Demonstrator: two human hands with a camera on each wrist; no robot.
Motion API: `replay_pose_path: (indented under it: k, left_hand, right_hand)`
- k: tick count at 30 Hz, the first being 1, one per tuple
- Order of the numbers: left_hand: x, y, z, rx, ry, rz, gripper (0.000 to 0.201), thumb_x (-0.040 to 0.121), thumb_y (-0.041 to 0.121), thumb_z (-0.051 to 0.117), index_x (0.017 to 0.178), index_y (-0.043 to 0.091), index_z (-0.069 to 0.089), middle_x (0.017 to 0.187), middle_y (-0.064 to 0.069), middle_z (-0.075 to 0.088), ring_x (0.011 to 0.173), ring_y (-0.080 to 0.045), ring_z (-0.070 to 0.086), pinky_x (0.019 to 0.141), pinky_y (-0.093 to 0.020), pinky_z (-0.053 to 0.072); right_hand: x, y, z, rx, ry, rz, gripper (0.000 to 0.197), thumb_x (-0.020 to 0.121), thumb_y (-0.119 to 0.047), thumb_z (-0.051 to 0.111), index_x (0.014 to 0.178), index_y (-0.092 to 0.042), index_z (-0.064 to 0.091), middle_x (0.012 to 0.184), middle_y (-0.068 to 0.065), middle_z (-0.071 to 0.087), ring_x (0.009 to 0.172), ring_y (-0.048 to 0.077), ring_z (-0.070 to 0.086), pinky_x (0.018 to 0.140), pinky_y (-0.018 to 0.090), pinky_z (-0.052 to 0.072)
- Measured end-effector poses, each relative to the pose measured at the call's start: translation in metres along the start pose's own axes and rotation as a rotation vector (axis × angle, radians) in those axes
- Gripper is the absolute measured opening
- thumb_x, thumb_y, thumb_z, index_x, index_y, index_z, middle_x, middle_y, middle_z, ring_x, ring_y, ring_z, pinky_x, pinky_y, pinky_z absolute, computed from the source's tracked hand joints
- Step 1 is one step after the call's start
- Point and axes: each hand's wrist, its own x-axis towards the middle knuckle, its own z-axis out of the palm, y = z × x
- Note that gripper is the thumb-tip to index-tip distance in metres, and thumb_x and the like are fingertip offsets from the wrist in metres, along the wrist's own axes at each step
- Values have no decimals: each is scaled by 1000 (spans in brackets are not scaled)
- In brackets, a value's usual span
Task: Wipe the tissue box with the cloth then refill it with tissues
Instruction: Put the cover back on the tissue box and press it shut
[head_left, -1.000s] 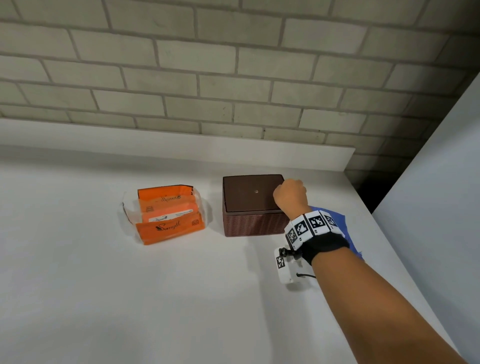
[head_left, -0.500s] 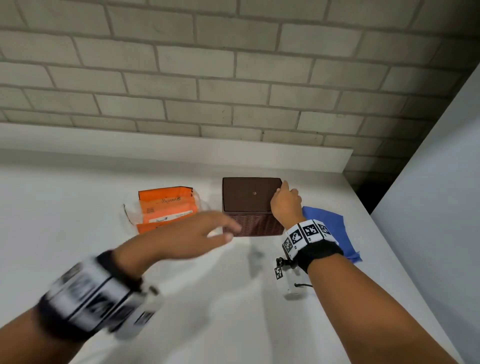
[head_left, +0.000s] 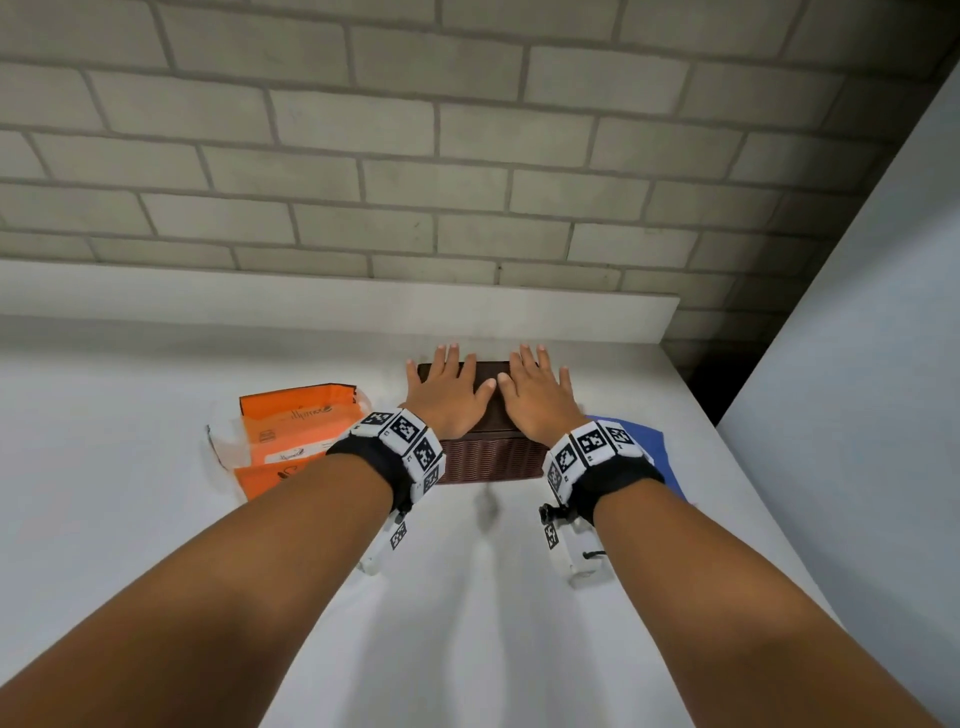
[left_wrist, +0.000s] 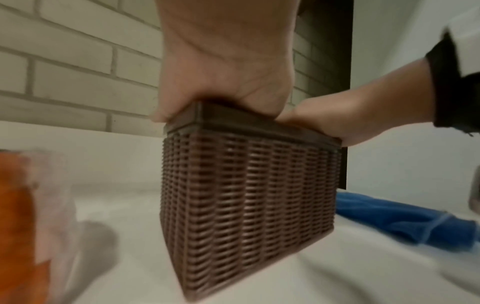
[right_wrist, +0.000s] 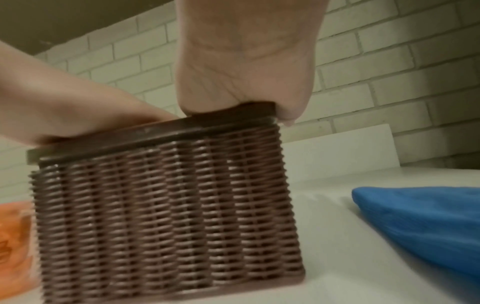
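left hand (head_left: 445, 397) now flat on tissue box (head_left: 488, 457), right hand (head_left: 535, 397) flattened

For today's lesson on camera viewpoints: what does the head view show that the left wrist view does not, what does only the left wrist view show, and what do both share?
Only the head view shows the backs of both hands, left hand and right hand, fingers spread flat on the lid.

Only the left wrist view shows the left palm's underside and the brown woven tissue box side weave close up.

Both show the box, the folded blue cloth to its right, the orange tissue pack to its left, and the white counter.
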Motion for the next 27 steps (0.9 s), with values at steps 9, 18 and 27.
replay_pose_path:
  k: [9, 18, 27]
  left_hand:
    - [9, -7, 13, -19, 80, -68, 61, 100, 34, 19, 150, 0, 6, 160, -17, 1, 148, -28, -2, 121, -44, 0]
    - [14, -9, 13, -91, 96, -80, 63, 100, 36, 21, 149, 0, 6, 160, -17, 5, 148, -28, 1, 121, -42, 2]
    - [43, -44, 14, -1367, -48, -575, 89, 81, 70, 23, 147, 11, 29, 152, -8, 33, 137, -28, 37, 116, -44, 26]
  right_hand:
    - [8, 5, 9, 23, -30, -1, 56, 103, -33, 17, 153, -10, 6, 163, 4, 1, 151, 19, -4, 122, 43, 5]
    - [10, 2, 7, 109, -65, 20, 57, 103, -31, 20, 153, -8, 6, 163, 6, 0, 151, 20, -3, 123, 41, 8]
    - [20, 21, -10, 845, -101, 494, 67, 100, -49, 19, 152, -7, 14, 154, 16, 30, 140, 31, 32, 120, 42, 18]
